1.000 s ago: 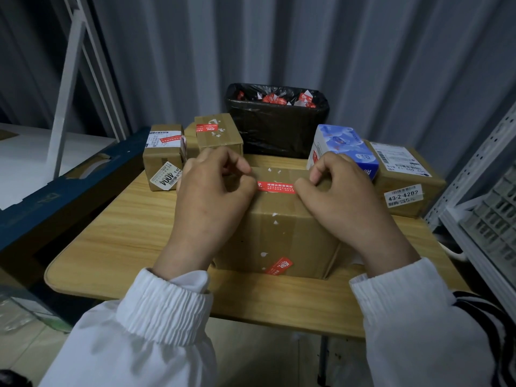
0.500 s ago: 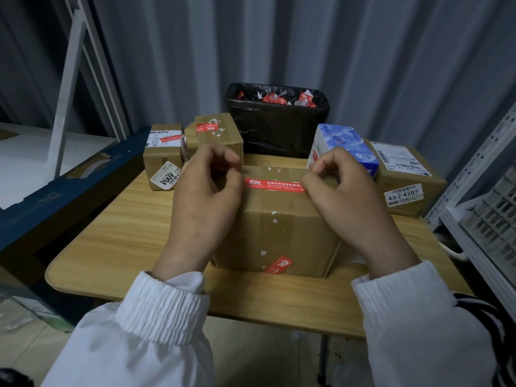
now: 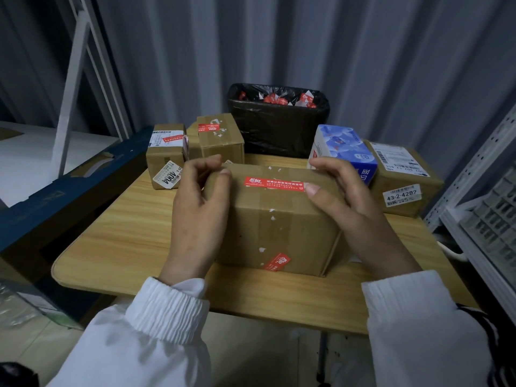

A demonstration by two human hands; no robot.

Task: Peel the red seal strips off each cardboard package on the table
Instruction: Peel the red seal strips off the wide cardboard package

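Note:
A large cardboard box point(image 3: 279, 227) stands in the middle of the wooden table point(image 3: 122, 236). A long red seal strip point(image 3: 273, 184) lies flat along its top front edge, and a short red strip point(image 3: 277, 262) sits low on its front face. My left hand point(image 3: 199, 210) grips the box's top left corner with curled fingers. My right hand point(image 3: 351, 210) holds the right side, fingers over the far edge, with its thumb tip touching the long strip's right end. Two small boxes point(image 3: 166, 156) point(image 3: 220, 138) at the back left carry red strips too.
A black-lined bin point(image 3: 279, 127) with several peeled red strips stands behind the table. A blue tissue pack point(image 3: 344, 152) and a labelled carton point(image 3: 405, 180) sit at the back right. White metal shelving point(image 3: 485, 213) is close on the right, a dark blue frame point(image 3: 69, 191) on the left.
Both hands have moved apart along the box's top edge, uncovering the whole long red strip. The strip still lies flat on the box.

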